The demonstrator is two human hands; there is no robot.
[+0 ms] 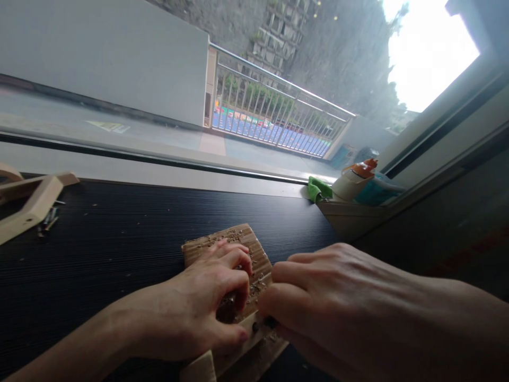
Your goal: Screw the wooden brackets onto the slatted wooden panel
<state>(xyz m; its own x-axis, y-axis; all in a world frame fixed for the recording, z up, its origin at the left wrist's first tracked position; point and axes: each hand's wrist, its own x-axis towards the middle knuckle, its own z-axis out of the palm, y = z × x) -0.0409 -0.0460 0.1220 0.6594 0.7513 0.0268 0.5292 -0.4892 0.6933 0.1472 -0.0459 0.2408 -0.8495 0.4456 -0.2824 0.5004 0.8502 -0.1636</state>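
A corrugated cardboard piece (pixel 254 246) strewn with small shavings lies on the dark table. On top of it is a pale wooden piece (pixel 233 354) with a dark round hole near its end. My left hand (pixel 210 297) bears down there, fingers curled over the cardboard and thumb against the wood, steadying it. From the right, my right hand (pixel 318 300) is closed in a pinch at the wood's end. A small dark bit shows under its fingertips; the rest of what it grips is hidden.
At far left, pale wooden parts (pixel 37 207) lie beside several metal screws (pixel 48 220). A green cloth (pixel 319 189) and a white bottle with an orange top (pixel 353 180) stand at the window corner. Beyond the table's back edge is a window sill (pixel 159 172).
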